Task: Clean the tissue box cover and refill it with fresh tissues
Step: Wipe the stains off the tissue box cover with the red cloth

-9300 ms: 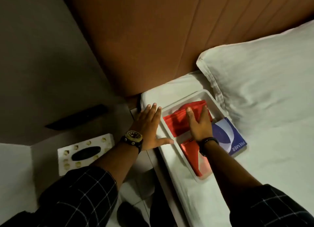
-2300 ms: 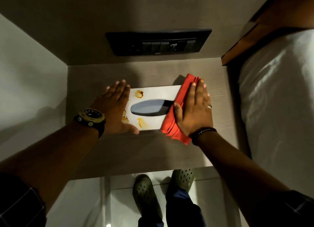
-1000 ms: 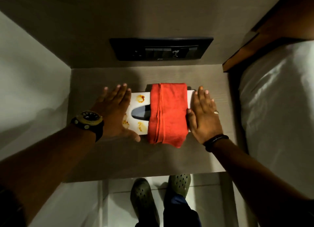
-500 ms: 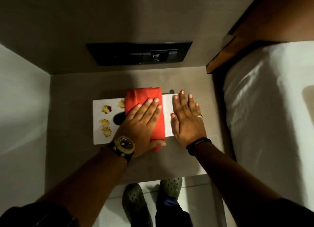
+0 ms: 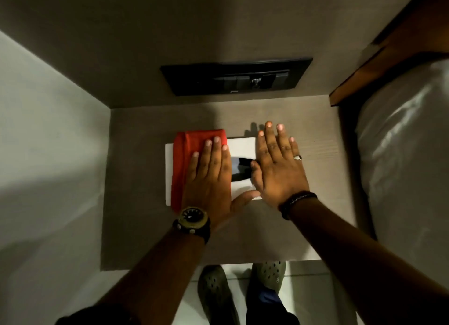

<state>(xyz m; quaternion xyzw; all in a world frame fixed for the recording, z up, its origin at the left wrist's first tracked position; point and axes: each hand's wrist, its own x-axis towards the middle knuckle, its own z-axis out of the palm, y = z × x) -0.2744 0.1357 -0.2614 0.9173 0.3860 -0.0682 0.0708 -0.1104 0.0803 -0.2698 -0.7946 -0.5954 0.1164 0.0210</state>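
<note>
A white tissue box cover [image 5: 240, 146] with a dark oval slot lies flat on the grey bedside shelf [image 5: 150, 227]. A folded red cloth [image 5: 192, 152] covers the cover's left end. My left hand [image 5: 211, 176], wearing a watch, presses flat on the cloth with straight fingers. My right hand [image 5: 277, 166], with a ring and a dark bracelet, lies flat on the cover's right end and holds it down. The stains on the left part are hidden under the cloth.
A black switch panel [image 5: 235, 75] is on the wall behind the shelf. A bed with white linen [image 5: 408, 154] and a wooden headboard [image 5: 398, 40] stands at the right. A wall [image 5: 48, 130] bounds the left. My feet in green clogs [image 5: 216, 293] stand below the shelf's front edge.
My left hand has pushed the red cloth leftward along the cover, over the stained end. My right hand still presses the right end.
</note>
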